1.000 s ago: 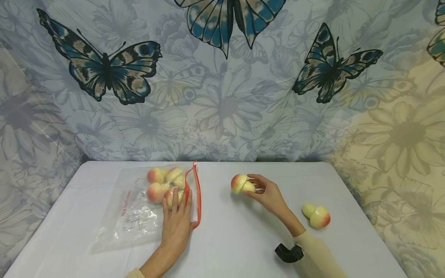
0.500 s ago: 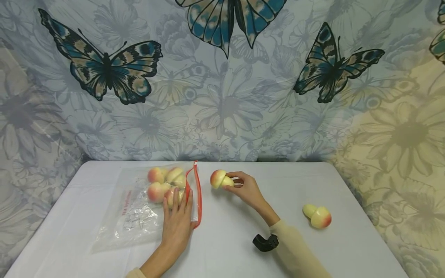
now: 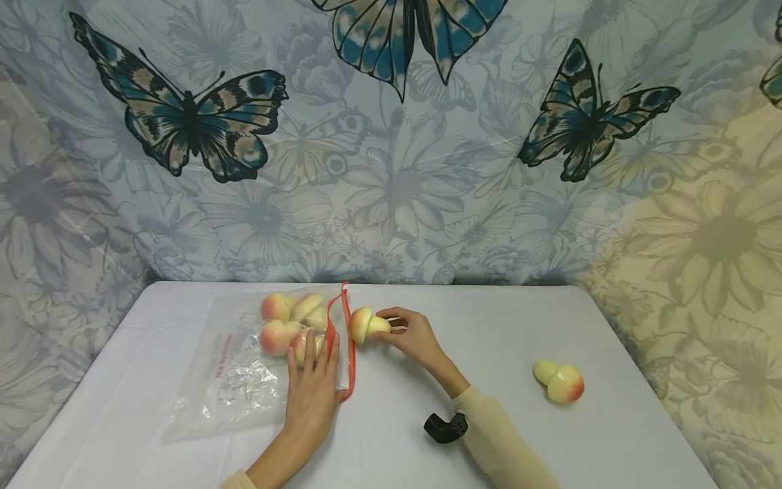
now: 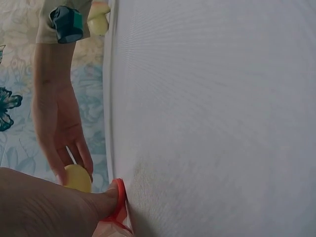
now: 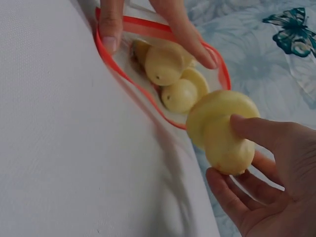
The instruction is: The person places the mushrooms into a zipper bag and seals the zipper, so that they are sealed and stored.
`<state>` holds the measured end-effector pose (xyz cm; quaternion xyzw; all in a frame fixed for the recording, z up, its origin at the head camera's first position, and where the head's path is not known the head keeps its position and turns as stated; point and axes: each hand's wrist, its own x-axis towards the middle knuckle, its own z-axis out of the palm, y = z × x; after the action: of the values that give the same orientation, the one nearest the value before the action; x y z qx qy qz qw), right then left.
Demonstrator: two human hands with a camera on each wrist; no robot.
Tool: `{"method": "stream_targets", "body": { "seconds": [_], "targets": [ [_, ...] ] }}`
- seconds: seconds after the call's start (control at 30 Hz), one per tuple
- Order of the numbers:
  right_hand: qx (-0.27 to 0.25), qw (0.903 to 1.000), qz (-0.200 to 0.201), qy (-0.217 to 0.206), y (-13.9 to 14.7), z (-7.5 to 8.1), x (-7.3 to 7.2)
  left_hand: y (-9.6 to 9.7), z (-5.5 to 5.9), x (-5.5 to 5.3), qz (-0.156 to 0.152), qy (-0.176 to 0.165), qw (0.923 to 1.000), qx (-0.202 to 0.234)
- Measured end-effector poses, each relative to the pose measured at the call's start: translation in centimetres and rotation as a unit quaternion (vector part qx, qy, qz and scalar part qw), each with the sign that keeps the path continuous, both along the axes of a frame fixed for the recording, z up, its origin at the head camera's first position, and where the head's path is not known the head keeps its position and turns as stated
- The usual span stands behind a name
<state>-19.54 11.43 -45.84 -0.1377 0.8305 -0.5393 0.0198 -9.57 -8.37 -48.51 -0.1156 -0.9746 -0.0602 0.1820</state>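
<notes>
A clear plastic bag (image 3: 201, 401) with a red-edged mouth lies on the left, holding several toy mushrooms (image 3: 277, 337). My left hand (image 3: 313, 397) rests on it with long, straight fingers. In the right wrist view, the left thumb (image 5: 109, 29) and a finger touch the red rim (image 5: 148, 25), and the mouth gapes. My right hand (image 3: 414, 337) pinches another toy mushroom (image 3: 362, 324) by its pale stem, its reddish cap pointing at the bag mouth. In the left wrist view this mushroom (image 4: 79, 178) is partly hidden behind the left hand.
One more toy mushroom (image 3: 565, 384) lies on the white table (image 3: 501, 319) to the right. A black curved device (image 3: 446, 428) sits at the right wrist. Behind the table hangs a butterfly-patterned cloth (image 3: 403, 183).
My right hand has carried its toy mushroom leftward, from mid-table to the bag's red mouth. The left hand and the bag have stayed in place.
</notes>
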Motion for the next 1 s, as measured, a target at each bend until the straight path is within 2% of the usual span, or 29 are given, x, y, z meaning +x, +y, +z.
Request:
{"method": "stream_targets", "body": {
  "seconds": [0.37,0.63,0.8,1.0],
  "targets": [
    [-0.001,0.9999,0.014,0.000,-1.5,-0.2,-0.5,0.0,0.1,0.0,0.006,0.001,0.9999,-0.012],
    [-0.038,0.9989,0.021,0.018,-2.3,-0.9,-1.1,0.1,-0.1,-0.1,0.002,0.015,0.9999,0.003],
    [-0.067,0.9976,0.016,0.005,-2.7,-1.0,-1.2,0.1,-0.2,-0.1,-0.004,0.021,0.9997,0.010],
    [-0.047,0.9988,0.014,0.007,-3.0,-1.4,-1.3,0.0,-0.2,-0.1,-0.003,0.020,0.9998,0.010]
  ]
}}
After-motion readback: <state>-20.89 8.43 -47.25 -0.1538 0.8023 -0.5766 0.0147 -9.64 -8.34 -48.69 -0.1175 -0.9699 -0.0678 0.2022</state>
